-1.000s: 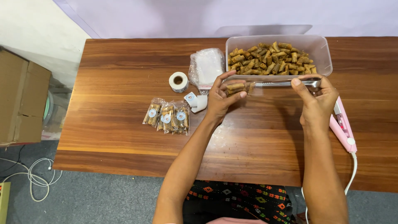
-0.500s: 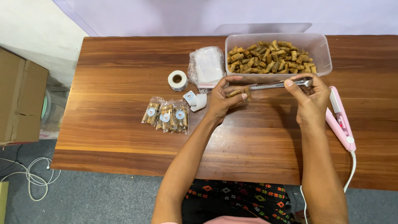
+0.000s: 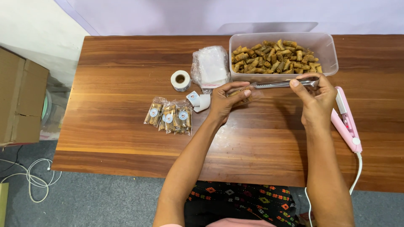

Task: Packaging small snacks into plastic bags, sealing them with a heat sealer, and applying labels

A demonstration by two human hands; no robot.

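Seen from the head camera, over a wooden bench [image 3: 126, 63]. Left hand [image 3: 225, 98] raised just above the bench, fingers [image 3: 235, 94] narrowed around a small clear bag [image 3: 246, 93], pinching it at its mouth. Right hand [image 3: 315, 98] level with the left, fingers closed on the handle end of metal tongs [image 3: 282, 84], the tong tips reaching across to the bag's opening at the left fingers. Whether a snack sits between the tips: cannot tell.

Just beyond both sets of fingers, a clear plastic tub [image 3: 326, 50] filled with small brown rolled snacks [image 3: 275, 59]. Beside the tub, just beyond the left fingers, a stack of empty clear bags [image 3: 210, 65]. Farther out on the left-hand side, a roll of white stickers [image 3: 181, 80], and just beside the left hand a loose strip of stickers [image 3: 198, 100], curled up. Past that strip, away from the left fingers and nearer the bench's front edge, three filled bags [image 3: 170, 115], each bearing a round label, lying side by side and touching.

Just outside the right wrist, a pink heat sealer [image 3: 347, 122] lying on the bench, its white cord [image 3: 357, 172] running off the front edge. Off the bench, far from the left hand, a cardboard box [image 3: 19, 101].
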